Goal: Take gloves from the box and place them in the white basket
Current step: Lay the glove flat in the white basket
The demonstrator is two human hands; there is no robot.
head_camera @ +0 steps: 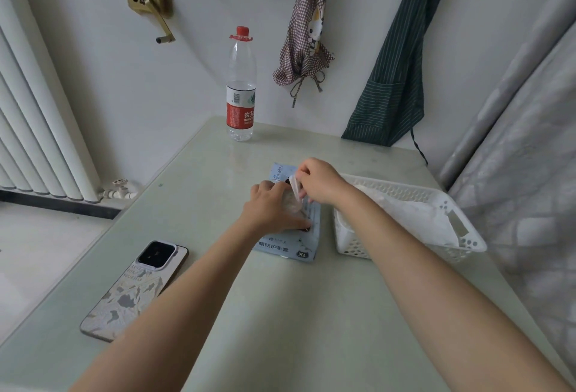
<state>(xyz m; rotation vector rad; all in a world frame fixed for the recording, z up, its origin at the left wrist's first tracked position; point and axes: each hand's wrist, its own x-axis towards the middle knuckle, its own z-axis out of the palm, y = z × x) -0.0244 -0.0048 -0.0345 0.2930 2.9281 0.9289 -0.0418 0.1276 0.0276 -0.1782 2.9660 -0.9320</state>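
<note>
While left hand (274,207) presses box (288,246) — right hand (318,184) pinches glove (295,187)

A translucent glove (294,197) emerges from the flat blue box (299,245) beside the glove-filled white basket (467,232).

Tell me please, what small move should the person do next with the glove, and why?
Probably the right hand should lift a little more, to draw the glove fully out. It pinches the translucent glove just above the opening of the blue box, and part of the glove seems still at the opening. The left hand presses the box flat. The white basket stands right beside it.
</note>
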